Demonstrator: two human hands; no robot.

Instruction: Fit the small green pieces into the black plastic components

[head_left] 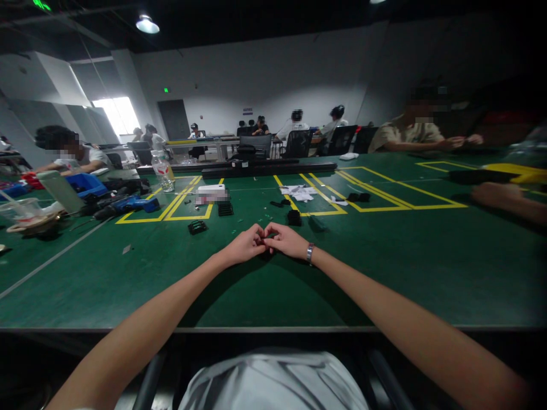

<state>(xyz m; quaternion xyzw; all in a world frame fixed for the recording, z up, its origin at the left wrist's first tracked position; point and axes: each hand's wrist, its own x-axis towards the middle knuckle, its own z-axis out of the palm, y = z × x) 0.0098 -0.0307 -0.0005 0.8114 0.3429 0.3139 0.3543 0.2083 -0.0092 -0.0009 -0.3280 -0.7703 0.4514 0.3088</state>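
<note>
My left hand (245,245) and my right hand (287,240) meet fingertip to fingertip above the green table (239,296). Both have their fingers closed in a pinch. Between them is something small and dark, mostly hidden, whose kind I cannot make out. Just beyond the hands lie tiny green bits (267,217) and a small black block-shaped part (294,217). To the left sit a dark slotted part (197,227) and a black ribbed part (225,209). A metal band (309,253) circles my right wrist.
Left stand a clear bottle (163,171), a green tumbler (62,191), a blue power drill (137,206) and a blue bin (88,185). White crumpled paper (299,193) lies ahead, before long black bars (269,168). A co-worker's hand (498,196) rests at right; other people sit beyond.
</note>
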